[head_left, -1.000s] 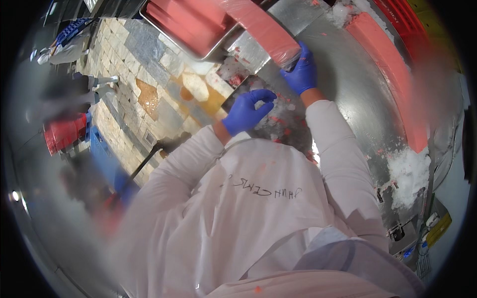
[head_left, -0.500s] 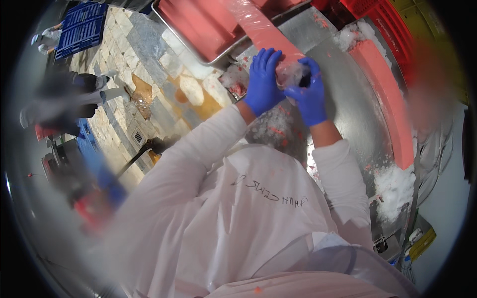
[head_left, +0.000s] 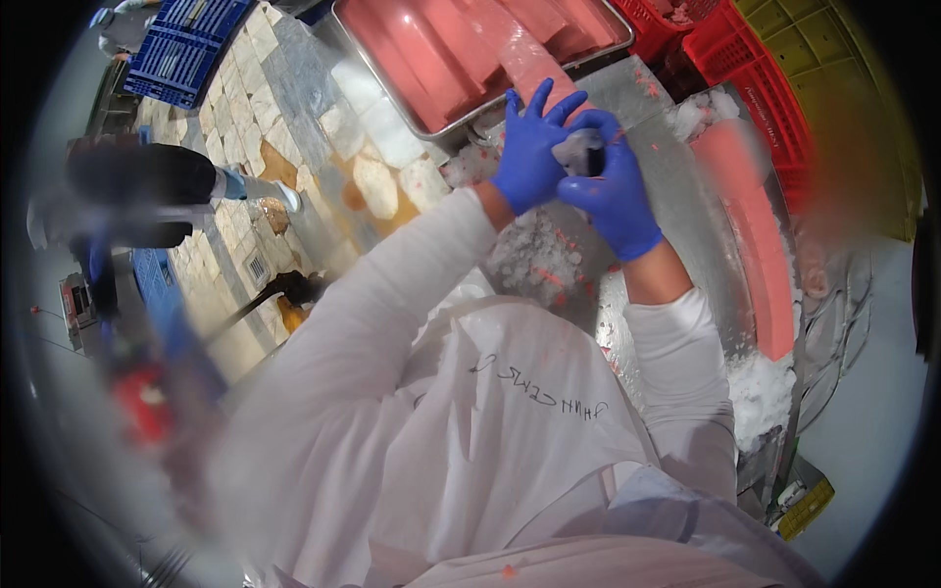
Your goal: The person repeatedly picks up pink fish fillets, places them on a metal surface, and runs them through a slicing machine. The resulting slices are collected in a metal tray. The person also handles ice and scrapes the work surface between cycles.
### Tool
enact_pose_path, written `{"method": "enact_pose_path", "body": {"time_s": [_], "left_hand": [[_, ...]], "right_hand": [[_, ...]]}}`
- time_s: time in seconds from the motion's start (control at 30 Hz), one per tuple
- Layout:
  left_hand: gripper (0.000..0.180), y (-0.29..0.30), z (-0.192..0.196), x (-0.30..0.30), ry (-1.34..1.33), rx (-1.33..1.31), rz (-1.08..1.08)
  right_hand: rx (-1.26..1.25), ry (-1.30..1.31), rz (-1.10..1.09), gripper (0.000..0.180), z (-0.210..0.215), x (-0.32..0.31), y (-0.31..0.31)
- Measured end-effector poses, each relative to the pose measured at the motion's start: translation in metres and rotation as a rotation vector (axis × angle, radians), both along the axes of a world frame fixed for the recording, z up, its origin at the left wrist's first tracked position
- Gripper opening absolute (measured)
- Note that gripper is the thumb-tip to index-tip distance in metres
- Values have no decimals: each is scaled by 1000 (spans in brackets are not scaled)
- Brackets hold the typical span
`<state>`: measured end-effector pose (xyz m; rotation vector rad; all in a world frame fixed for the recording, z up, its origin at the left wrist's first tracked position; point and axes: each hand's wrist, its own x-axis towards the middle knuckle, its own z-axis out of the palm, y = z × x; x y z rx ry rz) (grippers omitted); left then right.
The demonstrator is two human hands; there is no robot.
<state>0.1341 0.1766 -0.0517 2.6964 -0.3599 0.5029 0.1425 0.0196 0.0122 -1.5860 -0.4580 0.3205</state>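
Note:
A long pink block in clear plastic wrap (head_left: 532,67) reaches from the metal tray (head_left: 427,134) down to my hands. My blue-gloved left hand (head_left: 534,147) lies against its near end, fingers spread and stretched out. Beside it, my blue-gloved right hand (head_left: 619,196) curls thumb and forefinger around the loose end of the plastic film (head_left: 572,150). A dark gap shows within that grip. More pink blocks (head_left: 412,59) fill the tray. What the left thumb touches is partly hidden.
Crushed ice (head_left: 534,260) with pink scraps lies on the steel table (head_left: 676,225) below my hands. Another long pink block (head_left: 750,230) rests on the right, near red crates (head_left: 750,73). Someone in dark trousers (head_left: 147,176) is at the left, near a blue pallet (head_left: 186,49).
The view has shifted, showing more of the tray. My left fingers have spread apart, and my right hand has turned slightly on the film. At the left, the person has moved.

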Motion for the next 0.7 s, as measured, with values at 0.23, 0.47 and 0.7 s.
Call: {"method": "enact_pose_path", "body": {"time_s": [0.23, 0.47, 0.7], "left_hand": [[78, 61, -35, 90, 148, 239, 183], [48, 82, -67, 113, 615, 211, 420], [47, 9, 34, 146, -148, -221, -101]], "right_hand": [[-128, -29, -76, 63, 14, -51, -21], [-262, 20, -127, 67, 73, -184, -123], [-486, -584, -886, 49, 158, -245, -235]]}}
